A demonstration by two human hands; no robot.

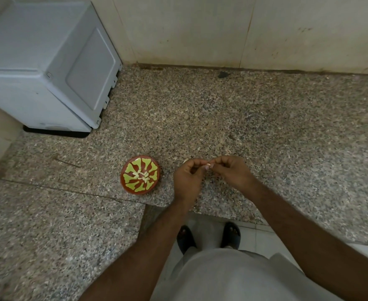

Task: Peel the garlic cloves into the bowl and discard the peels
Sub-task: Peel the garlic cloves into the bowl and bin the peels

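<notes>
A small red bowl with a yellow-green pattern sits on the speckled granite counter, holding several pale peeled garlic cloves in its middle. To its right, my left hand and my right hand meet above the counter. Both pinch one small pale garlic clove between their fingertips. A pale bit, perhaps peel, shows just behind my left hand.
A grey appliance stands at the back left on the counter, against the beige wall. The counter's front edge runs just below my hands. My feet in dark sandals stand on the tiled floor.
</notes>
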